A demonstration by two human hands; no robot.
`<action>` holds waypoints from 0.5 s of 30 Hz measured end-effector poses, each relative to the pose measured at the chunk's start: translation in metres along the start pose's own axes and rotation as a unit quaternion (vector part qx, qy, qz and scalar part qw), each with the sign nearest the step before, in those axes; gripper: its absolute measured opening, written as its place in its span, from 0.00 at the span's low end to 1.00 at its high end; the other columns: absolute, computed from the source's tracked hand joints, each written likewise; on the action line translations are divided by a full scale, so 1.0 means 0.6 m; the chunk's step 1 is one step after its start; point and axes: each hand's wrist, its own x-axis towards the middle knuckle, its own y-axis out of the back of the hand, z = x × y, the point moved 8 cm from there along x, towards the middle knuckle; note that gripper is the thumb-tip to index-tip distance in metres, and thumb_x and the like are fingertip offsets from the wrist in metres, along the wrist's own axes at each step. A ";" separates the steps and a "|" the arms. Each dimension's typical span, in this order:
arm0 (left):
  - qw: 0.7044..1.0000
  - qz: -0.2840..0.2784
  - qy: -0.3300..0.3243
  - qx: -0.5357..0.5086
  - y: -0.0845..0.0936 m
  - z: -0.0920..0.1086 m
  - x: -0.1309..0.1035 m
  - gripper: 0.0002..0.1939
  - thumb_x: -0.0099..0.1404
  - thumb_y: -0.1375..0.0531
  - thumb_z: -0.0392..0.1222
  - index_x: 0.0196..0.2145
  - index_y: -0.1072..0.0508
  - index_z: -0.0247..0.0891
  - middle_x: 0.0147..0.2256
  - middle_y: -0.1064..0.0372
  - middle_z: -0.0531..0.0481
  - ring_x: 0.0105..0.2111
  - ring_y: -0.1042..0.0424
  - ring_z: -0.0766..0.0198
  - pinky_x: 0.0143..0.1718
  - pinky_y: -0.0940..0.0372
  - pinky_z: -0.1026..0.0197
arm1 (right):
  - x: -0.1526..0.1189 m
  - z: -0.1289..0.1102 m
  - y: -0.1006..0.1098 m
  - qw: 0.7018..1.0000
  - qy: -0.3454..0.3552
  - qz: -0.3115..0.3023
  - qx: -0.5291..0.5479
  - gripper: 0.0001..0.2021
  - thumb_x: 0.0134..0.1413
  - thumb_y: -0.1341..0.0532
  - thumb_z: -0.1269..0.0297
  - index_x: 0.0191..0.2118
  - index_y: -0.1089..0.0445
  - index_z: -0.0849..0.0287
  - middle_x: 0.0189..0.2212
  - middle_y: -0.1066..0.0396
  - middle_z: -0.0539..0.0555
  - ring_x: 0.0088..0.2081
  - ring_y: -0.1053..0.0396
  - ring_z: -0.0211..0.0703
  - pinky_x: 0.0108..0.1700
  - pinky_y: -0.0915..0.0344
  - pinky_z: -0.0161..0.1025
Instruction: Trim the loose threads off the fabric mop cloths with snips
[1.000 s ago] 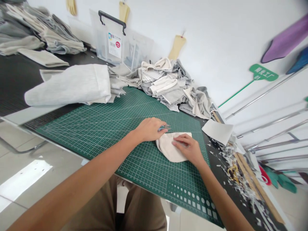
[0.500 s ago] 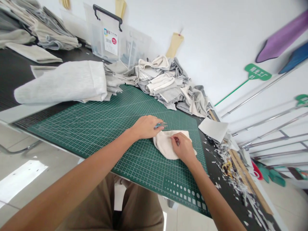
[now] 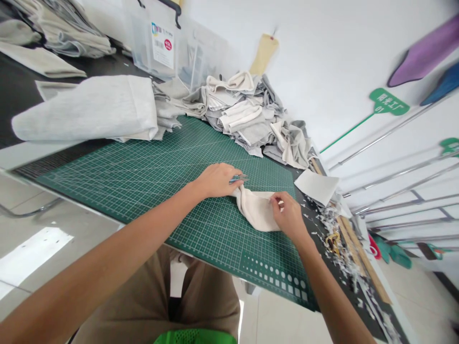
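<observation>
A cream piece of cloth (image 3: 260,213) lies on the green cutting mat (image 3: 150,186), its left end bunched up against my left hand (image 3: 219,180). That hand is closed around small thread snips (image 3: 239,178), whose metal tips point to the right. The cloth's left end appears gathered under the same fingers, though the exact grip is hidden. My right hand (image 3: 289,215) is closed in a pinch at the cloth's right side, thumb against fingertips.
A heap of grey and cream cloth pieces (image 3: 247,114) lies along the mat's far edge. Folded fabric (image 3: 89,110) rests at the left, before a clear plastic bin (image 3: 158,48). Scraps, yellow-handled scissors (image 3: 333,242) and wooden strips (image 3: 366,263) line the right side.
My right hand has moved to the right, and the cloth is drawn out between both hands, its left end now twisted. A green perforated object shows at the bottom edge as the view has shifted.
</observation>
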 end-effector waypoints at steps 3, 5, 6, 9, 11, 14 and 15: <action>1.000 -0.005 -0.004 0.001 -0.003 0.000 -0.001 0.20 0.67 0.48 0.52 0.49 0.27 0.40 0.39 0.25 0.47 0.38 0.27 0.57 0.37 0.36 0.58 | -0.009 0.017 0.011 1.000 -0.016 -0.005 0.010 0.06 0.59 0.48 0.66 0.35 0.35 0.58 0.32 0.31 0.54 0.33 0.32 0.43 0.36 0.34 0.40; 1.000 -0.016 -0.008 0.004 -0.009 0.000 -0.002 0.19 0.66 0.47 0.51 0.48 0.26 0.41 0.38 0.24 0.47 0.37 0.27 0.58 0.35 0.36 0.59 | -0.014 0.022 0.008 0.999 -0.019 -0.018 0.023 0.07 0.59 0.48 0.65 0.35 0.34 0.58 0.31 0.30 0.54 0.33 0.31 0.44 0.36 0.33 0.41; 1.000 -0.022 -0.011 0.006 -0.012 0.000 -0.002 0.18 0.66 0.47 0.51 0.48 0.26 0.42 0.38 0.24 0.48 0.37 0.27 0.58 0.35 0.36 0.59 | -0.016 0.023 0.005 0.999 -0.023 -0.022 0.032 0.07 0.59 0.48 0.65 0.35 0.34 0.58 0.31 0.30 0.54 0.33 0.31 0.44 0.36 0.32 0.41; 0.999 -0.030 -0.027 0.013 -0.018 0.005 -0.004 0.17 0.66 0.47 0.50 0.48 0.26 0.44 0.37 0.24 0.49 0.37 0.26 0.57 0.34 0.37 0.60 | -0.020 0.027 0.004 0.998 -0.039 -0.015 0.056 0.08 0.59 0.48 0.64 0.35 0.34 0.58 0.31 0.29 0.55 0.33 0.30 0.43 0.36 0.32 0.41; 0.999 -0.016 -0.033 0.017 -0.014 0.009 -0.004 0.16 0.66 0.46 0.49 0.48 0.27 0.44 0.37 0.24 0.50 0.37 0.26 0.57 0.34 0.37 0.60 | -0.021 0.029 0.007 0.996 -0.051 -0.001 0.068 0.08 0.59 0.47 0.63 0.35 0.33 0.58 0.31 0.29 0.54 0.33 0.31 0.43 0.36 0.32 0.41; 0.999 0.026 -0.033 0.013 0.002 0.020 -0.007 0.17 0.67 0.47 0.49 0.50 0.28 0.42 0.37 0.25 0.49 0.37 0.27 0.59 0.35 0.37 0.60 | -0.025 0.034 0.015 0.992 -0.073 0.025 0.096 0.08 0.59 0.46 0.62 0.34 0.33 0.58 0.31 0.29 0.54 0.33 0.31 0.43 0.36 0.32 0.41; 0.999 0.037 -0.036 0.009 0.007 0.025 -0.008 0.18 0.68 0.47 0.49 0.50 0.29 0.41 0.38 0.25 0.49 0.37 0.27 0.59 0.35 0.37 0.61 | -0.027 0.035 0.017 0.991 -0.079 0.031 0.107 0.08 0.59 0.46 0.62 0.34 0.33 0.58 0.31 0.29 0.54 0.33 0.31 0.43 0.37 0.32 0.40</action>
